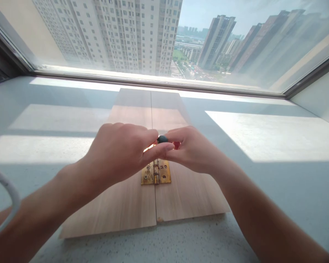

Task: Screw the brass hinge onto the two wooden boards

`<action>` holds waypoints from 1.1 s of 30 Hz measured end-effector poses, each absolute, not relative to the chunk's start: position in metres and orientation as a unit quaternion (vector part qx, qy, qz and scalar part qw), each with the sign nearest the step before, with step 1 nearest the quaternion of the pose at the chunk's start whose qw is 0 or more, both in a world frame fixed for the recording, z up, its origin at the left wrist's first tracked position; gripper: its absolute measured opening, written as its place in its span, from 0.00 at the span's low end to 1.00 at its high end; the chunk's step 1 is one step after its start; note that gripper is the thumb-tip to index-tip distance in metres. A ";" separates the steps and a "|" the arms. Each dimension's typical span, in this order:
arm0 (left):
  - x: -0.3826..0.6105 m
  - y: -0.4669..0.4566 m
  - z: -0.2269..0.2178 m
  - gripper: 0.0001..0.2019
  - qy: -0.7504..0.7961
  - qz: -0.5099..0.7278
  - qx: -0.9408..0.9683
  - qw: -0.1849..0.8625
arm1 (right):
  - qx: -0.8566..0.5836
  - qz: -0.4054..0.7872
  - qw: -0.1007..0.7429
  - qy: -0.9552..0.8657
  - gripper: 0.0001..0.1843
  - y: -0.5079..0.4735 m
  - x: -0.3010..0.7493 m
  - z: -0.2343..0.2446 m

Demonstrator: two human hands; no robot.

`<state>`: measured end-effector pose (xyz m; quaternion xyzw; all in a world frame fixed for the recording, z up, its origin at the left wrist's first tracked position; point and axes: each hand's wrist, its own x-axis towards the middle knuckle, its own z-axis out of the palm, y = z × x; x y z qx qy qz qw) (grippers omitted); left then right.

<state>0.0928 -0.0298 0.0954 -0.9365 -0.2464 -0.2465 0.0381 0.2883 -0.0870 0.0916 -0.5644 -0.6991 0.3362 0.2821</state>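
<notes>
The left hand [123,144] and the right hand [196,148] meet over the middle of the boards, and their fingertips come almost together. The thumb and index finger of the left hand are a little apart, with a narrow gap between them, and at their tips is a small dark knob [162,139]. The fingers of the right hand are bent and nearly closed at the other side of this knob; it seems pinched between both hands, but how firmly each one grips, I cannot tell. A small red patch shows between the right fingers, and what it is, I cannot tell. I count two hands, one knob, two boards and one hinge. The hinge [156,179], of brass colour, lies just on the near side of the fingers, across the seam, with one leaf on the left board [109,215] and one on the right board [192,199]. Two round spots are visible on each leaf; the far part is covered by the hands. The boards lie side by side with a thin seam, their far ends near the window [159,82]. The pale sill [263,186] spreads wide on both sides, and a strip of it shows before their near edges. At left, one white cable [12,190] curves before the arm.
</notes>
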 end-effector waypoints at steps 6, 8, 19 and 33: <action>0.102 -0.030 0.110 0.32 -0.300 -0.152 -0.942 0.005 | -0.567 0.330 0.278 -0.702 0.16 -0.087 0.292 0.088; 0.102 -0.029 0.116 0.29 -0.299 -0.111 -0.948 -0.024 | -0.560 0.319 0.280 -0.712 0.19 -0.086 0.291 0.088; 0.107 -0.044 0.146 0.27 -0.375 0.107 -0.921 0.006 | -0.501 0.340 0.316 -0.731 0.13 -0.081 0.291 0.078; 0.094 -0.032 0.132 0.11 -0.245 0.059 -0.968 -0.017 | -0.623 0.263 0.346 -0.650 0.21 -0.099 0.345 0.067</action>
